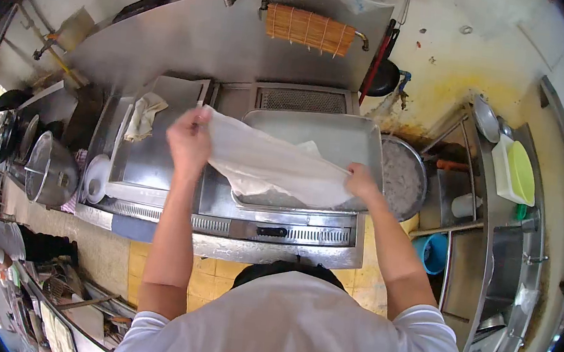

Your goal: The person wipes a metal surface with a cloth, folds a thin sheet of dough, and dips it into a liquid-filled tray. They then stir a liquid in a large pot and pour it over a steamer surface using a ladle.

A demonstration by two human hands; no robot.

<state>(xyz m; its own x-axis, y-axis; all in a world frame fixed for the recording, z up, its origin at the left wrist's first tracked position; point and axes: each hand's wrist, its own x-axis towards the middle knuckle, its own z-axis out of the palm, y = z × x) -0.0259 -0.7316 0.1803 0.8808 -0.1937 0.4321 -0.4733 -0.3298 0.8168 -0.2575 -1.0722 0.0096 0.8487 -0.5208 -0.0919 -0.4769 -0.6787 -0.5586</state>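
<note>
A thin white cloth [277, 158] is stretched between my two hands above a large rectangular metal tray [359, 132]. My left hand [189, 140] is closed on its upper left corner, and my right hand [362, 182] pinches its right end. The cloth's lower edge sags in loose folds and hides much of the tray. Left of the tray, a crumpled cream cloth [145, 117] lies on a steel surface. A knife with a black handle [271, 231] rests along the slotted front edge of the counter.
Right of the tray stands a round metal basin [402, 178] of cloudy liquid. A steel shelf rack at right holds a lime-green basin [521, 172]; a blue bucket [431, 252] sits below. At left are a metal pot [52, 169] and white plates [97, 177]. Another person [7, 240] is at far left.
</note>
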